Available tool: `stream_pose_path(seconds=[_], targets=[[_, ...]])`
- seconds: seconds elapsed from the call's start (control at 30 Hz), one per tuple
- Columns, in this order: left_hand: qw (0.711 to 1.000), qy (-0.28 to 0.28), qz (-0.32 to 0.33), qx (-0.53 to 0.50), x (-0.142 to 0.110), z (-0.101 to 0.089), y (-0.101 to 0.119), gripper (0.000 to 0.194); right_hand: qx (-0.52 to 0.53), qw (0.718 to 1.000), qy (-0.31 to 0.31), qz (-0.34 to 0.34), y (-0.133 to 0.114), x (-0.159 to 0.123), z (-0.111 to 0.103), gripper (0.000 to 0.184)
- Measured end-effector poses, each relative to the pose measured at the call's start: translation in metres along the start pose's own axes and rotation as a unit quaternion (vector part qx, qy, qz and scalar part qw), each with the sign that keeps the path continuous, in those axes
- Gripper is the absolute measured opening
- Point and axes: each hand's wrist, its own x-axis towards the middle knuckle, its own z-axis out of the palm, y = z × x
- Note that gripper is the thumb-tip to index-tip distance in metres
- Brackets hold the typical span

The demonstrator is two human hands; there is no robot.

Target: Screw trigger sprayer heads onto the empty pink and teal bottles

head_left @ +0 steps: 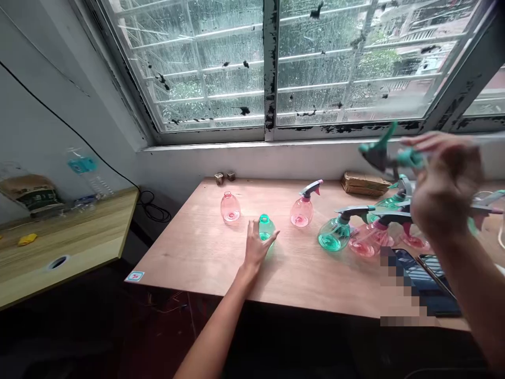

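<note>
My left hand [257, 243] is closed around a small green bottle [266, 226] with an open neck, standing on the wooden table [189, 252]. Raised at the right, my right hand [445, 179], blurred by motion, grips a green and dark spray nozzle [381, 152] above the table. A pink bottle [230, 207] without a nozzle stands left of the green one. To the right is a pink spray bottle [302, 210] with its nozzle on. Farther right, a green spray bottle [334, 234] stands beside a pink spray bottle [369, 239].
More spray bottles stand at the right, partly hidden by my right arm. A brown cardboard box [365, 184] lies by the wall. Phones [414, 268] lie near the front edge. Two small blocks [224, 178] sit at the back. A second table [98, 226] stands left.
</note>
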Motion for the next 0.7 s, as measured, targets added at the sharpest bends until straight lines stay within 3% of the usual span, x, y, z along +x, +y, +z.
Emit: stream_pose_path(seconds=[0.07, 0.17, 0.23, 0.33, 0.43, 0.53, 0.6, 0.7], targets=[[1.000, -0.016, -0.008, -0.010, -0.026, -0.013, 0.012, 0.068, 0.092, 0.995, 0.043, 0.025, -0.030, -0.050, -0.026, 0.024], [0.995, -0.045, -0.067, -0.057, -0.066, -0.025, 0.026, 0.088, 0.099, 0.967, 0.012, 0.232, -0.048, -0.117, -0.048, 0.028], [0.986, -0.047, -0.120, -0.103, -0.088, -0.028, 0.032, 0.102, 0.152, 0.917, -0.047, 0.366, -0.041, -0.154, -0.052, 0.028], [0.976, -0.088, -0.140, -0.141, -0.107, -0.035, 0.038, 0.099, 0.190, 0.827, -0.179, 0.499, -0.028, -0.192, -0.049, 0.039], [0.987, -0.124, -0.052, -0.093, -0.114, -0.052, 0.046, 0.087, 0.188, 0.780, -0.291, 0.520, -0.032, -0.207, -0.052, 0.049], [0.995, -0.082, 0.060, 0.001, -0.114, -0.073, 0.054, 0.077, 0.180, 0.735, -0.392, 0.524, -0.050, -0.207, -0.065, 0.051], [0.993, -0.057, 0.090, 0.042, -0.114, -0.084, 0.058, 0.075, 0.166, 0.703, -0.446, 0.529, -0.062, -0.206, -0.074, 0.051], [0.992, -0.037, 0.089, 0.079, -0.114, -0.094, 0.062, 0.078, 0.136, 0.696, -0.489, 0.507, -0.069, -0.207, -0.082, 0.050]])
